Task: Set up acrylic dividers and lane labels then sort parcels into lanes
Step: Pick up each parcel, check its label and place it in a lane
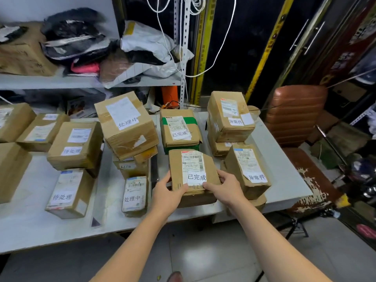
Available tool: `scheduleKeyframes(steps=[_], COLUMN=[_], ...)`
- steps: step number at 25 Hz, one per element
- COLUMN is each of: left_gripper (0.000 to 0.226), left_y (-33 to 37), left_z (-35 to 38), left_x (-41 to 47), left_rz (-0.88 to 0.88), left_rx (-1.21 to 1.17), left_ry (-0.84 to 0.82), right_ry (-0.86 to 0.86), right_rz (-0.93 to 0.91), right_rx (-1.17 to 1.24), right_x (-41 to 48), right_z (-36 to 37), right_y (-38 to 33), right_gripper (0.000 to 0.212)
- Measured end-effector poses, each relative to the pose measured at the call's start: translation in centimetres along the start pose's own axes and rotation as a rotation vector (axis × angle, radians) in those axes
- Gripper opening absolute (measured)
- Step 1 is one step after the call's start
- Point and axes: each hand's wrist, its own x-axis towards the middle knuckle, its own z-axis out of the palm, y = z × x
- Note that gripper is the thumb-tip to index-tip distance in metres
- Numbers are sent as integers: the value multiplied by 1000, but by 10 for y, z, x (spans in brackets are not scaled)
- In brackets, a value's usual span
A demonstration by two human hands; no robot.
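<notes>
Both bare forearms are reaching forward from the bottom edge, converging over the pale grey table [26, 224]. The left hand [167, 193] is gripping the near left corner of a brown cardboard parcel with a white label reading 已完成 [193, 171], thumb lying up its left side and fingers curling under the front edge. The right hand [225, 188] is clasping the parcel's near right corner, thumb pressing along the front edge beside the label and fingers wrapping the right side. The parcel is sitting tilted on top of another box, in the third lane from the left, just in front of a green-taped cardboard box bearing the same label [180, 131]. A clear acrylic divider strip [155, 169] is standing on the table just left of this lane. A cardboard parcel marked 异常件 [247, 169] is leaning just beside the right hand.
</notes>
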Motion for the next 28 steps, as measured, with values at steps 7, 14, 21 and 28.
scheduleKeyframes(steps=[7,14,21,28], left_gripper=[62,67,77,79], left_y=[2,-1,-1,3], left_z=[-3,8,17,16], left_x=[22,17,9,-4], left_rz=[37,72,64,82], left_rx=[79,50,175,235], left_ry=[48,112,184,240], right_ry=[-60,-113,-127,-61], right_rz=[-9,-32,-39,-114], right_rx=[4,23,17,-88], right_x=[24,29,23,21], right_z=[10,5,1,-7], right_y=[-6,-3,0,-14], right_gripper=[58,58,62,79])
